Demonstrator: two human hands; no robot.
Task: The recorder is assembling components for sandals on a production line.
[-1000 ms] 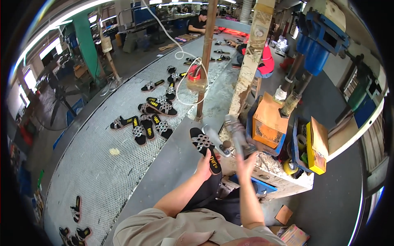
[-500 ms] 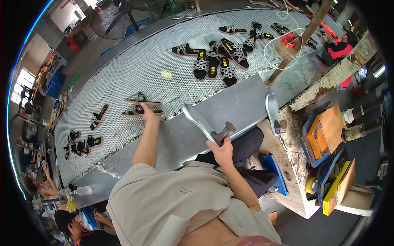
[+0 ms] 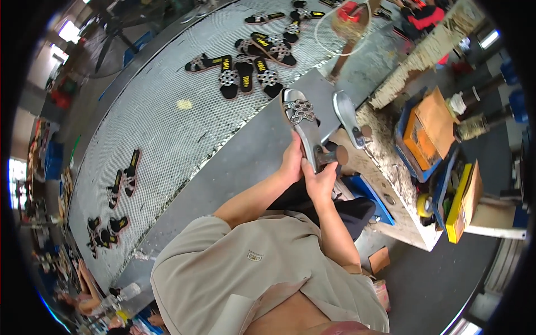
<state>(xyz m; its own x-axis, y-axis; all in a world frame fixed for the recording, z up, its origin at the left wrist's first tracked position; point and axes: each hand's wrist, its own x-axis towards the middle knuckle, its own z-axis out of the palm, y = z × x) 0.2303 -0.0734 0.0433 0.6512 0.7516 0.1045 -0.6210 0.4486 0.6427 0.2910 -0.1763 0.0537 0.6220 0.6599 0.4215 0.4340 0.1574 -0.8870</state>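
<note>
Head view: the person sits at a grey bench beside a wide mesh conveyor [image 3: 167, 139], both forearms reaching forward from the lower edge.
Sandal: a flat sandal with a silver studded strap [image 3: 304, 125] is now held up in front of the body over the grey bench edge [image 3: 245, 162]; half a second ago no sandal was at the chest and a pale sole-shaped piece was there instead.
Left hand: the left hand [image 3: 291, 164] has come back from the mesh, where it was stretched out to a sandal half a second ago; its fingers now wrap the heel end of the sandal from the left.
Right hand: the right hand [image 3: 321, 178] grips the same heel end from below and right, fingers curled closed; a dark stubby tool or block [image 3: 335, 156] sticks out just beside its thumb, and whether the hand also clamps it cannot be told.
Metal last: a shiny foot-shaped metal form [image 3: 347, 114] stands just right of the sandal on the rough worktop [image 3: 391, 167], apart from it.
Other sandals: black and yellow pairs [image 3: 245, 70] lie on the mesh farther off.
Meaning: by my reading, a fresh piece has been fetched and the handling of it is only starting.
</note>
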